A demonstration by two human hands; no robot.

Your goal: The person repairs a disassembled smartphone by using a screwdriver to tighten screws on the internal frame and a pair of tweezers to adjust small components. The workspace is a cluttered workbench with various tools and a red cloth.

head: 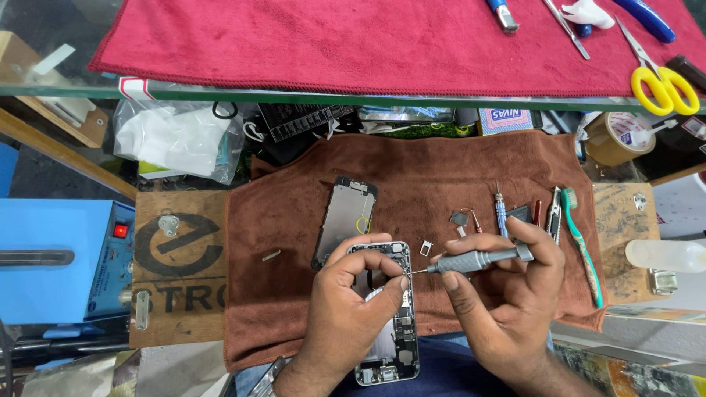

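Fingers [375,283] of the left hand [349,309] curl around the upper part of an opened phone body [393,323], thumb tip pressed at its right edge, so that the hand pinches the housing from both sides. The right hand [504,301] closes its fingers [533,242] around a grey precision screwdriver [478,259], held nearly level with its thin tip pointing left and meeting the phone body's right edge near the top, just beside the left thumb.

The phone body lies lengthwise, its lower end toward the person, at the near edge of a brown towel [426,176] spread on the desk [176,257]. Its back shell is silver-grey with rounded corners; the screen is off, exposing dark circuit boards, small metal shields and connectors along the right side and bottom. The middle of the interior is hidden by the left hand.

The detached screen panel [342,220] rests face down on the towel just above and left of the phone body, slightly tilted, with a yellow ring on its lower right. A small SIM tray [426,248] lies between panel and screwdriver. To the right lie small metal plates [460,219], a blue-handled screwdriver [500,209], a utility knife [554,213] and a green toothbrush [585,250]. Yellow-handled scissors [662,84] rest on a red cloth [353,40] on the glass shelf above.
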